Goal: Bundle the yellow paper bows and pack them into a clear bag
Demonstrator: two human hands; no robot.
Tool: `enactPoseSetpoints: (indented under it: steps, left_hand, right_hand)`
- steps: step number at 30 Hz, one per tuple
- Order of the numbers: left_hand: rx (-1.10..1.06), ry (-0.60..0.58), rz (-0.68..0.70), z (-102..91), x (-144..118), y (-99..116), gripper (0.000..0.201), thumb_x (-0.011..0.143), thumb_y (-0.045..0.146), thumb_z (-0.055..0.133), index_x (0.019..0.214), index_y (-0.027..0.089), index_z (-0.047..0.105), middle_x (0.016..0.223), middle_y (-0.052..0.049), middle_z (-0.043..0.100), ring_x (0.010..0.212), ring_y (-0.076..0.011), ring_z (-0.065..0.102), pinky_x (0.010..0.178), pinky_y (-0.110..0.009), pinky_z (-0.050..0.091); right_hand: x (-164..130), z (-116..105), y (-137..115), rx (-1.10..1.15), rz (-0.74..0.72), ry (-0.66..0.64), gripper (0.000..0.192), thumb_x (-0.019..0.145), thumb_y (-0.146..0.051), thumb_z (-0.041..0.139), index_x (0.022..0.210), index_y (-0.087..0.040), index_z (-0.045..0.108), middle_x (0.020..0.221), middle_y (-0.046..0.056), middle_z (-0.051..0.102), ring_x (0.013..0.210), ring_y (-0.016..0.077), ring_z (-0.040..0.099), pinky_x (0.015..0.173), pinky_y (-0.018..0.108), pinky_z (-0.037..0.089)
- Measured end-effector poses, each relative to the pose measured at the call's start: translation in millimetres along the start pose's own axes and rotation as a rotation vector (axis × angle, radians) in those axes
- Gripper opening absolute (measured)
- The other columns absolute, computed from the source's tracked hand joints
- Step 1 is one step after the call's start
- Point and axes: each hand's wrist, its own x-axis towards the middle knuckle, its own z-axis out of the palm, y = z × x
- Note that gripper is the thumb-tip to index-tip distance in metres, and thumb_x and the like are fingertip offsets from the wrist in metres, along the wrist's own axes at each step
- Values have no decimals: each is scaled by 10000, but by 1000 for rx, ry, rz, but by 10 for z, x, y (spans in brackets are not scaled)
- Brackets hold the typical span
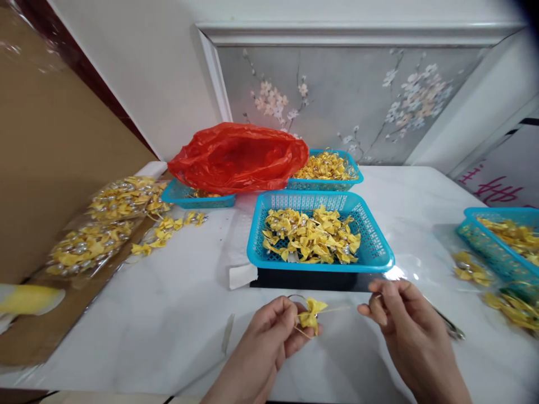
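My left hand [269,336] pinches a small yellow ribbon bow [312,314] between thumb and fingers, low over the white table [168,314]. A thin gold thread [337,308] runs from the bow to my right hand [400,320], whose fingertips are closed on its far end. Just beyond both hands stands a blue plastic basket [374,247] filled with several yellow bows with pearl beads.
A red plastic bag [238,157] lies over a blue basket at the back, beside another basket of bows [326,168]. Clear packets of bows [122,196] lie at the left on brown cardboard. A further blue basket [501,235] and loose bows sit at the right edge.
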Motion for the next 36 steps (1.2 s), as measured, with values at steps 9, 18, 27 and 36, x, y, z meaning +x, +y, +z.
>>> enactPoseSetpoints:
  steps: [9,18,27,36]
  left_hand:
    - [-185,122,-66,-84,45,-31,85,839,188,649,797,127,688,876,-78,731,827,-174,705,839,-279,550]
    - [-177,123,-109,-70,37,34,175,778,305,717,791,139,660,959,-92,695,856,-229,691,813,-390,560]
    - [220,191,175,-8,159,-102,539,596,106,777,501,200,256,809,-25,644,614,-81,587,572,-178,433]
    - [261,168,238,6,246,-92,542,628,178,747,491,217,225,643,-16,623,615,-126,595,578,-214,436]
  right_hand:
    - [48,-105,23,-336,-5,-49,360,778,-519,678,759,-182,554,661,-6,587,567,137,614,495,209,458]
    - [96,-221,61,-309,6,-51,313,811,-475,667,794,-186,548,667,-13,568,582,146,624,508,223,460]
    - [3,-136,-77,-335,-94,-67,284,830,-462,646,789,-197,553,627,-12,579,546,125,611,480,185,483]
    - [-309,-37,-350,-576,-25,-133,316,879,-527,516,759,-235,542,558,-23,586,520,128,520,499,207,408]
